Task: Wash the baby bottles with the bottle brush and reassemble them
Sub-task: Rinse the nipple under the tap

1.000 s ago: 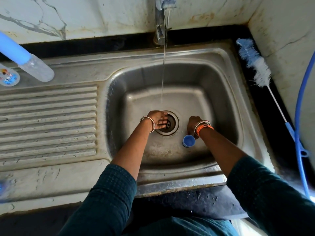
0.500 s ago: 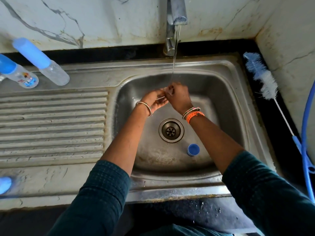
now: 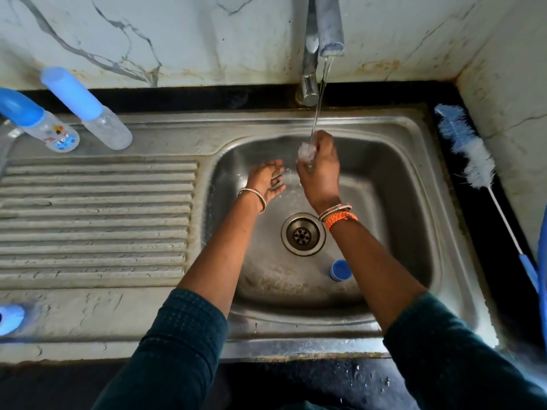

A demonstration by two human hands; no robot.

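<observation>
My right hand (image 3: 320, 170) grips a small clear part, probably a bottle nipple (image 3: 305, 153), under the water stream from the tap (image 3: 322, 39). Just left of it, my left hand (image 3: 268, 180) is open, palm up, and holds nothing. A blue bottle ring (image 3: 340, 270) lies in the sink basin (image 3: 384, 202) near the drain (image 3: 303, 234). Two assembled baby bottles with blue caps (image 3: 85, 109) (image 3: 38, 122) stand on the drainboard's back left. The bottle brush (image 3: 473, 155) lies on the black counter to the right of the sink.
The ribbed drainboard (image 3: 97, 220) fills the left side. A blue object (image 3: 10, 319) sits at the front left edge. A blue hose (image 3: 543, 276) runs down the right edge. Marble walls close the back and right.
Both hands rose from the basin floor to the water stream. They met under the tap, then my left hand drew away open while my right kept the clear part in the water.
</observation>
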